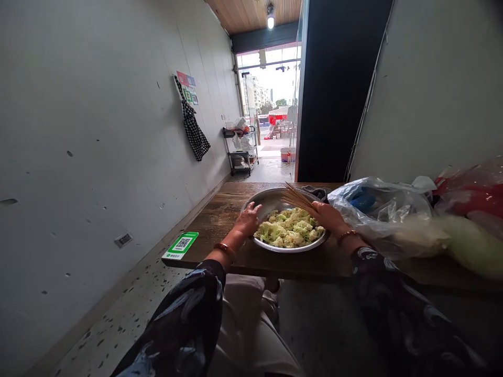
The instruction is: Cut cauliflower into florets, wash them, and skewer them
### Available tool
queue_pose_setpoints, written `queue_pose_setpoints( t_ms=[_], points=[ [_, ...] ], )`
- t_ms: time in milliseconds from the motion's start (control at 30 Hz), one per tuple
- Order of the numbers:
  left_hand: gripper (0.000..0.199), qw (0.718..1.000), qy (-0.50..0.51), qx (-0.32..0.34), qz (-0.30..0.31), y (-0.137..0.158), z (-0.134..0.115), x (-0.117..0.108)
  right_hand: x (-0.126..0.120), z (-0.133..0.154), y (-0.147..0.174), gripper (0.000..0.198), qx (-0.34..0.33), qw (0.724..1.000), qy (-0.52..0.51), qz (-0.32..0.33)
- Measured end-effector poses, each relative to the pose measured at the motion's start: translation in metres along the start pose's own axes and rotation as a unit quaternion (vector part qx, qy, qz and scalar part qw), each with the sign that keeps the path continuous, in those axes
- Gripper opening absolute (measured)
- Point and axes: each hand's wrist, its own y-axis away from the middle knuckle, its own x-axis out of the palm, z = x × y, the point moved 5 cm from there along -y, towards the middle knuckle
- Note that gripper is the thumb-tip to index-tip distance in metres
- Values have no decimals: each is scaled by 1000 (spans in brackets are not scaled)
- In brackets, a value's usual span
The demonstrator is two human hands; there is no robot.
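Observation:
A metal bowl (291,250) of cut cauliflower florets (288,228) stands on the dark wooden table. My right hand (329,215) is closed around a bundle of thin wooden skewers (298,198), whose far ends fan out over the back of the bowl. At the bowl's left side is my left hand (248,220), its fingers slightly bent and apart above the rim. I see nothing held in it. Whether its palm touches the rim, I cannot tell.
A green QR-code card (182,245) lies at the table's (218,209) left corner. Clear plastic bags (381,204) crowd the right side, with a dark cloth (314,192) behind the bowl. Farther off, a loaded cart (240,152) stands near the glass doorway. A checkered apron (194,131) hangs on the wall.

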Motion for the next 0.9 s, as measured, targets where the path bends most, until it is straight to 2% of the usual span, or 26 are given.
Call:
queue_pose_setpoints(
  t_ms=[333,667,900],
  points=[
    [58,1000,-7,6,17,-2,3,2,2,-7,-7,46,-12,1000,-5,-15],
    [55,999,-2,32,28,0,0,-2,2,-8,-10,39,-23,1000,-8,-7],
    [44,998,56,2,33,-11,-14,-17,4,-11,-3,39,-26,1000,6,3]
  ],
)
